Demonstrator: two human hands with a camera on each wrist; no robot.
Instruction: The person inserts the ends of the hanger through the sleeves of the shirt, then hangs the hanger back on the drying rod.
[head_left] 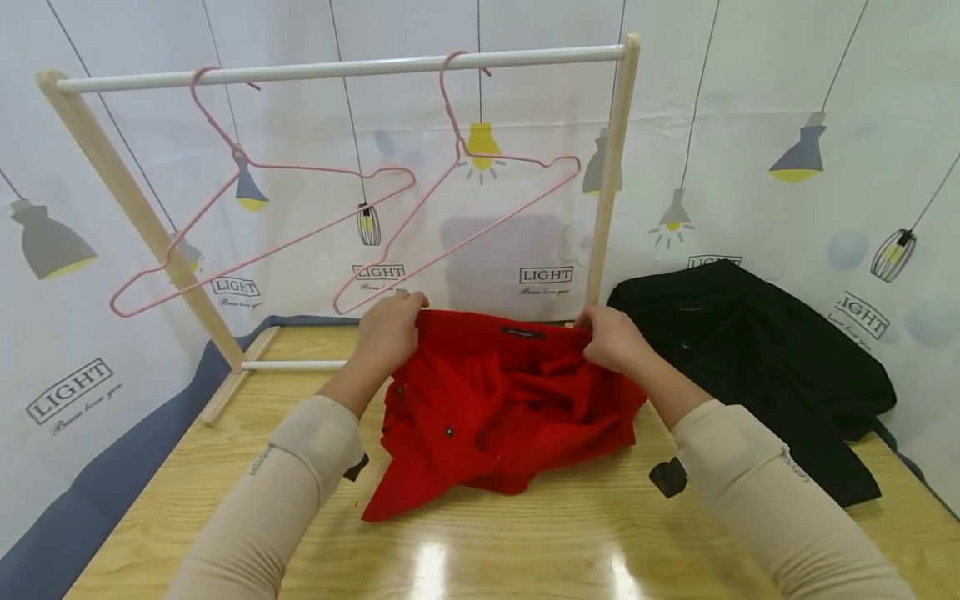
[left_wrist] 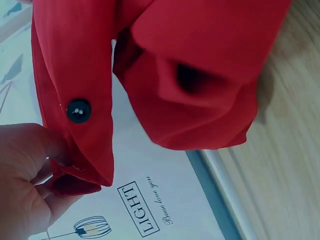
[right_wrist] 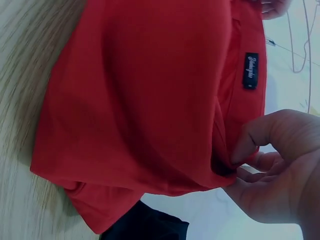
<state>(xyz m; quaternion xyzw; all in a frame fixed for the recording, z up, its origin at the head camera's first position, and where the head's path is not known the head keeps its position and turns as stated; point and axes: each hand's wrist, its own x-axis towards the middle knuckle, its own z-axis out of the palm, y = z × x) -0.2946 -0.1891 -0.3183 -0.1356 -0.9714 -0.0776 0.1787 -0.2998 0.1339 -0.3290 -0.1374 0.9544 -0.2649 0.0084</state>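
A pale wooden table (head_left: 540,537) spreads before a lamp-printed backdrop (head_left: 772,67). One red garment (head_left: 495,408) sits bunched mid-table, its labelled band (head_left: 468,329) held up toward the far edge. The left hand (head_left: 390,333) pinches one end of that band, the right hand (head_left: 617,337) the other. Done well, this probably calls for level hands and light tension, letting folds drop straight. Beyond: one black garment (head_left: 750,358) near the far right corner; one rack (head_left: 617,167) bearing two pink hangers (head_left: 300,167) by the far edge.

A black garment (head_left: 787,342) lies on the wooden table (head_left: 555,542) — lamp-print backdrop (head_left: 750,150) behind.
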